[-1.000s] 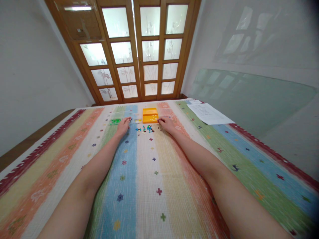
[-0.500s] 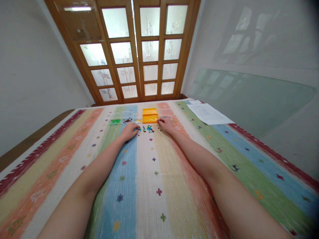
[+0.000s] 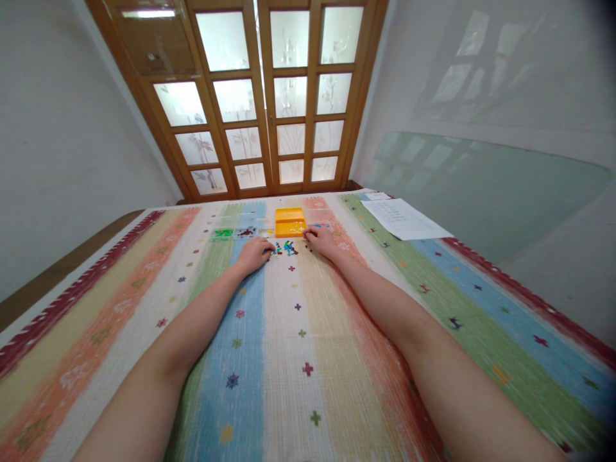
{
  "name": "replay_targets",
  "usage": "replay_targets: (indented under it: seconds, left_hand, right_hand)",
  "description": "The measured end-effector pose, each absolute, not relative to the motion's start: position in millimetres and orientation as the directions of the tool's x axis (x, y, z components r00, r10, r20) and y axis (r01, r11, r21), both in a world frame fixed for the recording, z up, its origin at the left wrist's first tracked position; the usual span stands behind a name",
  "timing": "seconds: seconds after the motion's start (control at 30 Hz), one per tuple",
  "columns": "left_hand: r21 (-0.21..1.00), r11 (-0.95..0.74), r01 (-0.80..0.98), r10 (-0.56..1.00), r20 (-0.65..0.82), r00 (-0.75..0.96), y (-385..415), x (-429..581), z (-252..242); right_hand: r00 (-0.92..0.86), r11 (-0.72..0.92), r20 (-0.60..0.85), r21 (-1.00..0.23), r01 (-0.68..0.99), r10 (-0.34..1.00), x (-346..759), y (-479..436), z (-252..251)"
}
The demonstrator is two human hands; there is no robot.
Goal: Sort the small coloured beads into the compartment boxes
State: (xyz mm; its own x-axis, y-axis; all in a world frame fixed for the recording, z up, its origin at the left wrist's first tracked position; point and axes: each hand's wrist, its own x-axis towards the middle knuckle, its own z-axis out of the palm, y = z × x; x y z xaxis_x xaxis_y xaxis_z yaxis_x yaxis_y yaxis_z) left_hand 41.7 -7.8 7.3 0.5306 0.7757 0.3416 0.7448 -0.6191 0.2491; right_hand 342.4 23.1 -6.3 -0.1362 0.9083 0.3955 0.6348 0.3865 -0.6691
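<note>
Far out on the striped cloth (image 3: 289,346) lies a small heap of tiny coloured pieces (image 3: 285,248). My left hand (image 3: 254,253) rests on the cloth at the heap's left edge, fingers curled toward the pieces; what they hold, if anything, is too small to see. My right hand (image 3: 321,239) sits at the heap's right, fingers bent near the front corner of an orange tray (image 3: 289,222). Clear little boxes with green pieces (image 3: 222,234) and dark red pieces (image 3: 245,232) stand left of the tray.
A printed sheet of paper (image 3: 402,219) lies at the far right of the cloth. Behind the table stands a wooden door with frosted glass panes (image 3: 269,96). A glass panel (image 3: 481,186) leans along the right wall.
My left hand has slid right, from beside the green box to the left edge of the heap of pieces. My right hand has stayed in place.
</note>
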Motion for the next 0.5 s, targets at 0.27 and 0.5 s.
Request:
replay_targets:
  seconds: [0.27,0.5]
  left_hand:
    - [0.318,-0.57,0.757,0.803,0.413,0.431,-3.5,37.6,8.0]
    - [0.559,-0.34,0.757,0.897,0.436,0.081,10.7,15.0,13.5]
  right_hand:
    - [-0.156,0.396,0.401,-0.632,0.666,0.903,342.2,20.3,-4.0]
    - [-0.349,0.536,0.42,-0.507,0.675,0.838,321.6,0.0,12.0]
